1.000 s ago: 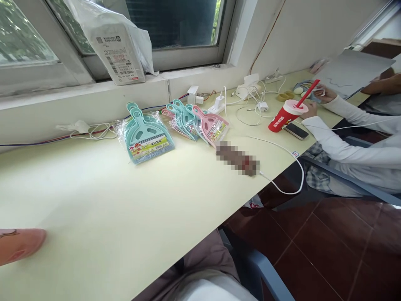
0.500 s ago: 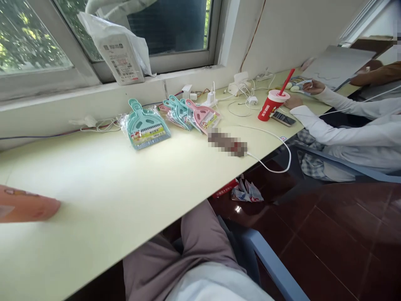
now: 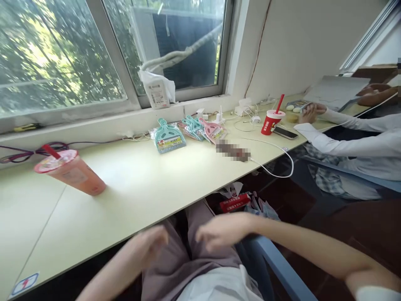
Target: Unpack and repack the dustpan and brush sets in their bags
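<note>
My left hand (image 3: 147, 246) is raised over my lap, in front of the table edge, blurred by motion. Its fingers are loosely bent and apart, and nothing shows in them. Opposite it, my right hand (image 3: 224, 230) hovers over my right thigh, also blurred, with loosely curled, parted fingers and no object visible. Neither hand touches the table (image 3: 131, 188). A pink-orange drink cup (image 3: 78, 173) with a red straw stands at the left of the table. Farther back lie a teal dustpan set (image 3: 169, 140) in clear wrapping and more wrapped teal dustpans (image 3: 192, 127) beside a pink one (image 3: 214, 130).
A pixelated object (image 3: 233, 150) with a white cable lies near the table edge. Beyond are a red cup (image 3: 272, 123), a phone (image 3: 285, 132) and chargers (image 3: 247, 109). A co-worker's hands (image 3: 310, 113) rest at the right. A blue chair armrest (image 3: 282, 267) is beside me.
Both my hands have come into view above my lap. The camera view has shifted up and left, showing the whole pink-orange cup and more window. The co-worker's hands have come together.
</note>
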`<state>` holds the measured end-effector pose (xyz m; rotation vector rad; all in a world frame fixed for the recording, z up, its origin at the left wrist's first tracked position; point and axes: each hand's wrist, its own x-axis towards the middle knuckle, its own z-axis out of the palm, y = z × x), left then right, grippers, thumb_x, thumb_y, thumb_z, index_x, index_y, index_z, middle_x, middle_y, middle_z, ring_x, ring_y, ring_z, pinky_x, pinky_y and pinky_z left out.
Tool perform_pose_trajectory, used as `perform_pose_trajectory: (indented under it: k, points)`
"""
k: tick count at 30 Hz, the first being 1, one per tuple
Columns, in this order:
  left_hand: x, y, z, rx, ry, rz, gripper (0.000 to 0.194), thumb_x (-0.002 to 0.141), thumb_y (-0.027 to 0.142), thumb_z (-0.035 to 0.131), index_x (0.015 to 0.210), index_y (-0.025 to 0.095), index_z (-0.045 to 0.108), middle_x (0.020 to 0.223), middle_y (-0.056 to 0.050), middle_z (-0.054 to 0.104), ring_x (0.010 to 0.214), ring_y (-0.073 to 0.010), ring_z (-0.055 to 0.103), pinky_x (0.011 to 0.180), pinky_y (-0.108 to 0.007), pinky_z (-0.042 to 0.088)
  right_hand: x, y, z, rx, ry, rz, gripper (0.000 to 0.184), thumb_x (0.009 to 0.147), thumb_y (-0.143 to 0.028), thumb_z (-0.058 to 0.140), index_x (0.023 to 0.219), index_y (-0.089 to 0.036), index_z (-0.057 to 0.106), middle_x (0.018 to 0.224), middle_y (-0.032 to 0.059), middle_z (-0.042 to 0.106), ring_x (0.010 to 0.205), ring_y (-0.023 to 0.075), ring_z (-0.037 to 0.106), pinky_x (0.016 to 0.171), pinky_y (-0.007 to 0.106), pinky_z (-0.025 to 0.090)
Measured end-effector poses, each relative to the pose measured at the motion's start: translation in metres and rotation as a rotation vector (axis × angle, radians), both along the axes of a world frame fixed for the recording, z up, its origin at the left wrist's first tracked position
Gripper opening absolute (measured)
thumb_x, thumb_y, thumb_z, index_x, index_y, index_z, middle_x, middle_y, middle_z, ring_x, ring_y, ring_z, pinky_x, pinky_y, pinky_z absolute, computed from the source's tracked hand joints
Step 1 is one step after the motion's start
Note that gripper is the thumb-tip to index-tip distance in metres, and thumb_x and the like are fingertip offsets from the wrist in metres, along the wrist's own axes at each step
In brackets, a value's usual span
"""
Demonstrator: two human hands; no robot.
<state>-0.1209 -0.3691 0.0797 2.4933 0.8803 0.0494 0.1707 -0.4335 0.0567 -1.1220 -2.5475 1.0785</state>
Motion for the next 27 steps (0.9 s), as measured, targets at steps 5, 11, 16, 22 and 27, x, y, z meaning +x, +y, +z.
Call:
perform_pose_trajectory:
  k: [5, 11, 16, 22, 27]
  points:
    - [0.049, 0.152, 0.018, -0.223, -0.571, 0.225, 0.023, 0.075, 0.037, 0.068, 0.080, 0.016, 0.061, 0.082, -0.005, 0.067, 0.080, -0.0193, 0.065, 0.077, -0.034, 0.052, -0.034, 0.156, 0.058, 0.064, 0.562, -0.117, 0.022, 0.095, -0.025, 0.048, 0.112, -0.017, 0.060, 0.093, 0.0010, 0.069, 0.090, 0.0109, 0.063, 0.087, 0.026, 0.047]
    - [0.065, 0.252, -0.045, 0.061, -1.001, 0.910, 0.021, 0.074, 0.017, 0.065, 0.088, 0.016, 0.050, 0.091, -0.009, 0.068, 0.090, -0.0182, 0.065, 0.090, -0.037, 0.049, -0.060, 0.276, -0.018, 0.528, 0.470, -0.975, 0.031, 0.088, -0.005, 0.036, 0.104, -0.014, 0.060, 0.104, 0.0062, 0.065, 0.100, 0.0140, 0.054, 0.097, 0.028, 0.039]
    - [0.043, 0.274, -0.074, 0.131, -1.041, 1.013, 0.018, 0.070, 0.019, 0.065, 0.085, 0.017, 0.055, 0.083, -0.005, 0.068, 0.084, -0.0185, 0.067, 0.087, -0.035, 0.051, -0.042, 0.328, -0.052, 0.715, 0.404, -1.080, 0.033, 0.083, -0.004, 0.041, 0.105, -0.017, 0.063, 0.110, 0.0082, 0.063, 0.109, 0.0207, 0.051, 0.098, 0.032, 0.039]
    - [0.041, 0.273, -0.077, 0.237, -0.960, 0.960, 0.006, 0.072, 0.020, 0.060, 0.077, 0.019, 0.058, 0.077, -0.004, 0.066, 0.075, -0.0186, 0.064, 0.080, -0.034, 0.052, 0.003, 0.360, -0.055, 0.737, 0.293, -1.392, 0.036, 0.088, -0.009, 0.040, 0.116, -0.013, 0.060, 0.122, 0.0136, 0.058, 0.117, 0.0228, 0.047, 0.099, 0.035, 0.037]
    - [0.042, 0.271, -0.079, 0.331, -0.890, 0.862, 0.005, 0.074, 0.016, 0.054, 0.074, 0.019, 0.058, 0.077, -0.005, 0.065, 0.074, -0.0190, 0.062, 0.078, -0.034, 0.051, 0.016, 0.374, -0.056, 0.569, 0.091, -1.418, 0.036, 0.096, -0.031, 0.041, 0.114, -0.012, 0.066, 0.126, 0.0175, 0.055, 0.121, 0.0283, 0.044, 0.098, 0.037, 0.037]
